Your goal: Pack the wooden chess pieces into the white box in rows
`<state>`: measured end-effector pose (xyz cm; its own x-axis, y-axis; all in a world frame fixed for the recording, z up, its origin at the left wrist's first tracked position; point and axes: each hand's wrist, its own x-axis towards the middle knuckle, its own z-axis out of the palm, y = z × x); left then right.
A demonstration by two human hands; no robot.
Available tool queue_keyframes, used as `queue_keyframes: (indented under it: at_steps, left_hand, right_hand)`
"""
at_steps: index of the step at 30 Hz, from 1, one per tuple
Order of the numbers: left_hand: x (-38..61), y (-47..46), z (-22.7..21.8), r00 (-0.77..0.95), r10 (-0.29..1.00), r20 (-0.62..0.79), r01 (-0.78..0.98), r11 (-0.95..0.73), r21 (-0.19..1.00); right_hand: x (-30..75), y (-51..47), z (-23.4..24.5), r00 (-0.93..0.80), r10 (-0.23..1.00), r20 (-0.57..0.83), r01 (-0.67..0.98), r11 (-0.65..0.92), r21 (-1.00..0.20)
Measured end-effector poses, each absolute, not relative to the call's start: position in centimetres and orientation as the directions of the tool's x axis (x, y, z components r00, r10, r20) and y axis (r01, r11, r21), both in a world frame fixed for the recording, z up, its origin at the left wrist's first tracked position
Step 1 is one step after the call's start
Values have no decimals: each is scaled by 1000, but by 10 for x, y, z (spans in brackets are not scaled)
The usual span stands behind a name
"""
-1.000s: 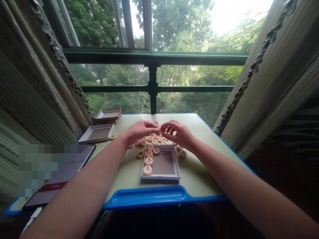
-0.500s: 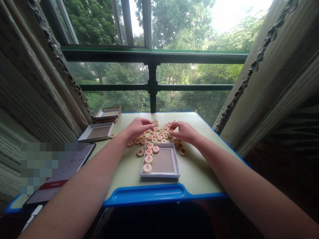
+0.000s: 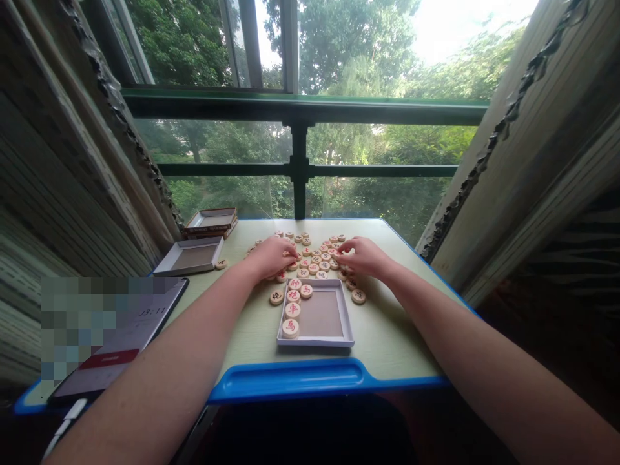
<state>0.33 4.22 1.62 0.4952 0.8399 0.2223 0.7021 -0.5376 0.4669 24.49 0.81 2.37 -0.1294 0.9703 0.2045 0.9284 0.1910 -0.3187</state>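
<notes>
Both hands rest on the loose discs (image 3: 317, 258) just beyond the box (image 3: 317, 316): the left hand (image 3: 271, 257) lies flat, fingers down; the right hand (image 3: 363, 257) pinches at one, grip unclear. Picking seems underway; next, a clean pinch and carry toward the box row.

I see daylight flooding through the window (image 3: 300, 129), blowing out the sky, dimming the foreground, with edges bowed.
</notes>
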Motion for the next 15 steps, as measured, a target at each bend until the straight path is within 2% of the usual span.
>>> queue_keyframes:
  at_steps: [4,9,15]
  left_hand:
    - [1,45,14,482,834,269,705,-552,446]
    - [-6,48,15,317,919,235,805,-391,445]
    - [-9,46,18,243,964,110,856,-266,443]
  right_hand:
    - [252,13,22,-49,982,180,949,102,-299]
    - [254,15,19,-36,985,166,923,96,-373]
    - [253,12,20,-118,959,259,919,204,-336]
